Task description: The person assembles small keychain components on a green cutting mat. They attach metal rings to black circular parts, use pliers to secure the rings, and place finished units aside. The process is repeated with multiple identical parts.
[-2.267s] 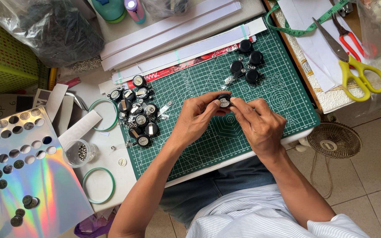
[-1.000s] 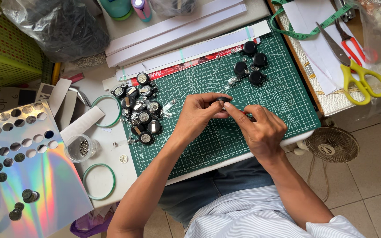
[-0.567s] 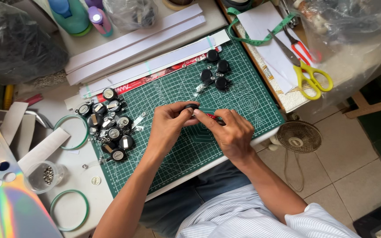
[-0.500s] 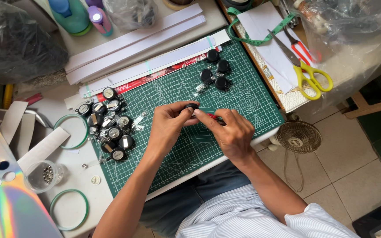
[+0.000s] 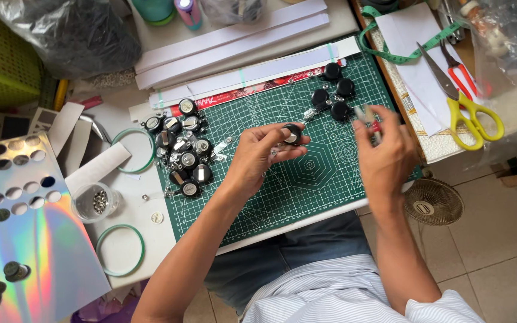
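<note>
Head view: left hand (image 5: 258,157) pinches a black reel (image 5: 292,134); right hand (image 5: 384,157) (mat edge) grips a small tool (image 5: 371,124).

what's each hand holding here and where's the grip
The left hand pinches a small round black reel by its rim, at the fingertips. The right hand grips something thin, blurred beyond telling.

The right hand (image 5: 384,158) is motion-blurred, so the small tool in its fingers (image 5: 371,122) cannot be identified. At 8 o'clock, the holographic sheet (image 5: 37,251) runs off the frame's edge.

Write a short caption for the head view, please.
Left hand holds a round black reel over the green cutting mat; right hand pinches a small tool.
</note>
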A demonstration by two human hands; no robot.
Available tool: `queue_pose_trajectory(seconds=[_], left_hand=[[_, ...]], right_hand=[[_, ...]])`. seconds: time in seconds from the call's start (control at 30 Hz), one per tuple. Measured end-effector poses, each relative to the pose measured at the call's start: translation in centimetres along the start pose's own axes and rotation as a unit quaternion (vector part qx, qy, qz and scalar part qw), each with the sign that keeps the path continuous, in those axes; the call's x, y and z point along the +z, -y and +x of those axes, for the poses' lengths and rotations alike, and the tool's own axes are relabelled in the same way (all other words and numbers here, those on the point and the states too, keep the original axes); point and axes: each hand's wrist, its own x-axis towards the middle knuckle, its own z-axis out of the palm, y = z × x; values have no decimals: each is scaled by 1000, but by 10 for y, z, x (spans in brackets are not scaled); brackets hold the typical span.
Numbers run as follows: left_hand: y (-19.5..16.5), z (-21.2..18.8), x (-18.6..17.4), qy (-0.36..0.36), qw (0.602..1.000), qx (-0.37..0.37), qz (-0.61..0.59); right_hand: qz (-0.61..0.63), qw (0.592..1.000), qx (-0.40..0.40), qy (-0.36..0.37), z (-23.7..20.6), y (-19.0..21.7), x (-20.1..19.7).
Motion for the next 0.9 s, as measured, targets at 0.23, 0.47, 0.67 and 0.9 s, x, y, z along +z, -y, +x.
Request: queue_pose_trajectory(seconds=[0.23,0.47,0.67,0.9], left_hand=[[-2,1,-1,18,1000,0,-18],[5,2,0,22,1000,4,-20],[14,3,-5,27,999,39,22],[13,2,-4,43,996,66,40]], right_hand=[[-133,984,-113,-17,14,1,-10],[79,983,-162,-28,-5,39,-9],[70,973,-216,-46,-14,69,-6],[84,974,-203,-63,-12,74,-7]])
